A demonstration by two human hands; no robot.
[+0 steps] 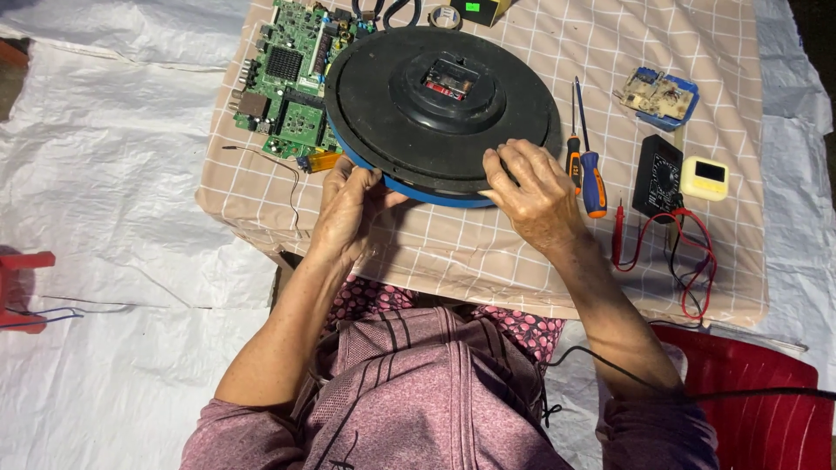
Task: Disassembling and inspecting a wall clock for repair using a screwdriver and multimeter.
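Between both hands (353, 204), round black clock (440, 109)

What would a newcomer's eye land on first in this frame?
The big round black clock back with a blue rim, face down at the table's middle, gripped at its near edge by the left hand and right hand. Next, the green circuit board at its left and the screwdrivers at its right.

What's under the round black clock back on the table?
The clock, held by both hands, overlaps the green circuit board; the board's right edge is hidden. Checked cloth shows around it; directly beneath is covered.
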